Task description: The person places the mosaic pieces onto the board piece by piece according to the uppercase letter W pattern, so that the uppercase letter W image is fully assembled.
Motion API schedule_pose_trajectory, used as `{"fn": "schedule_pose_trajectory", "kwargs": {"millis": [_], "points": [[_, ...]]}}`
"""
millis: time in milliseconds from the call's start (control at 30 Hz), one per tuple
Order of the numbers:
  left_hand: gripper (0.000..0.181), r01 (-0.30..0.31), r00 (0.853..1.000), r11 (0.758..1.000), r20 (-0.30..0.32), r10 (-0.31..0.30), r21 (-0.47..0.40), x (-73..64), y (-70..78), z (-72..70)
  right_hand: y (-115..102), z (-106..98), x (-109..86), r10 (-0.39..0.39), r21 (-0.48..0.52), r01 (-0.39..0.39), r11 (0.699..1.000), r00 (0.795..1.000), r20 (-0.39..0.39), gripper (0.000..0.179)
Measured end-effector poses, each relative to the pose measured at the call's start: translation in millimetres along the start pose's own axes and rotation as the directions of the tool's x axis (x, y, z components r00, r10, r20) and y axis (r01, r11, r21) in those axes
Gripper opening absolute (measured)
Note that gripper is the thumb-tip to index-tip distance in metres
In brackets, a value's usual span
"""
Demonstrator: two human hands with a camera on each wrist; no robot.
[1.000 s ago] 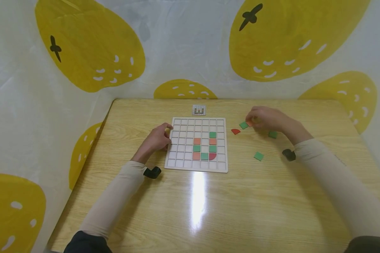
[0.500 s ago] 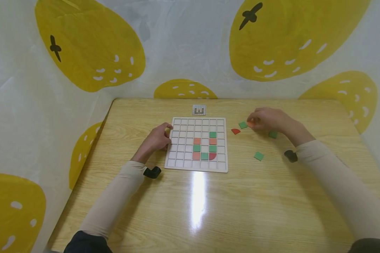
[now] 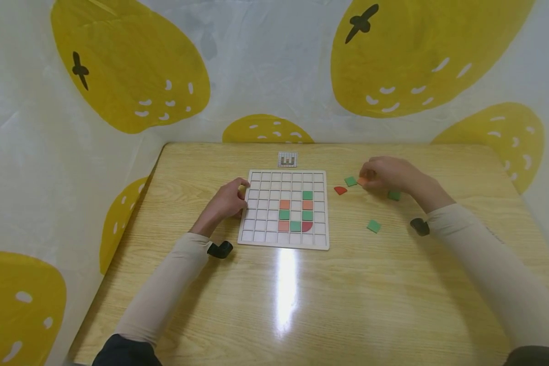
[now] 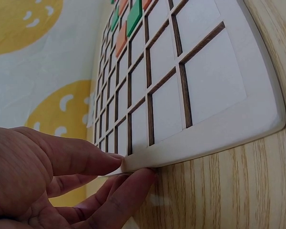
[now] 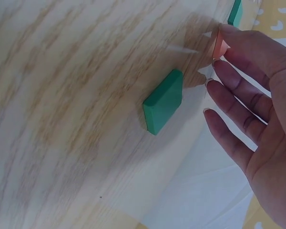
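A white gridded board point(image 3: 260, 227) lies on the wooden table, with several green and orange square tiles and a red quarter-round tile in its cells. My left hand point(image 3: 230, 199) holds the board's left edge, thumb on the rim point(image 4: 200, 145) and fingers against the side in the left wrist view. To the right of the board, my right hand point(image 3: 386, 172) pinches an orange tile point(image 5: 219, 46) between thumb and index finger, low at the table; its other fingers are spread loosely. The fingers partly hide this tile.
Loose green tiles lie near the right hand: one point(image 3: 351, 181) to its left, one point(image 3: 394, 194) under the wrist, one point(image 3: 373, 226) nearer me. A red quarter-round tile point(image 3: 340, 190) sits beside the board. Behind the board is a small pattern card point(image 3: 287, 159).
My right hand has shifted slightly right with the orange tile, away from the green tile beside it. The left hand and the board stay where they were.
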State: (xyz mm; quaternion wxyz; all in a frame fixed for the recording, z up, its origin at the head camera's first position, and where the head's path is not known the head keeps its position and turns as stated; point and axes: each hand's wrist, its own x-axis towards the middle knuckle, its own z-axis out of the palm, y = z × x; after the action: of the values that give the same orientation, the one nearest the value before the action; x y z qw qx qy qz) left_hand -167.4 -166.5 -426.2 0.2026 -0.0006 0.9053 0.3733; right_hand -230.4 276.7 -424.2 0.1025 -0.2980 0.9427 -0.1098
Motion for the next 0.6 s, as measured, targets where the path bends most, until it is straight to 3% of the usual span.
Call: {"fn": "schedule_pose_trajectory", "kwargs": {"millis": [300, 600], "points": [[0.056, 0.025, 1.000, 1.000, -0.005, -0.025, 0.009, 3.0, -1.6, 1.0, -0.4, 0.9, 0.1, 0.030, 0.016, -0.030, 0.999, 1.000, 0.006, 0.016], [0.056, -0.001, 1.000, 1.000, 0.000, 0.001, -0.001, 0.2, -0.2, 0.0, 0.9, 1.4, -0.6, 0.039, 0.014, -0.039, 0.999, 0.999, -0.009, 0.016]]}}
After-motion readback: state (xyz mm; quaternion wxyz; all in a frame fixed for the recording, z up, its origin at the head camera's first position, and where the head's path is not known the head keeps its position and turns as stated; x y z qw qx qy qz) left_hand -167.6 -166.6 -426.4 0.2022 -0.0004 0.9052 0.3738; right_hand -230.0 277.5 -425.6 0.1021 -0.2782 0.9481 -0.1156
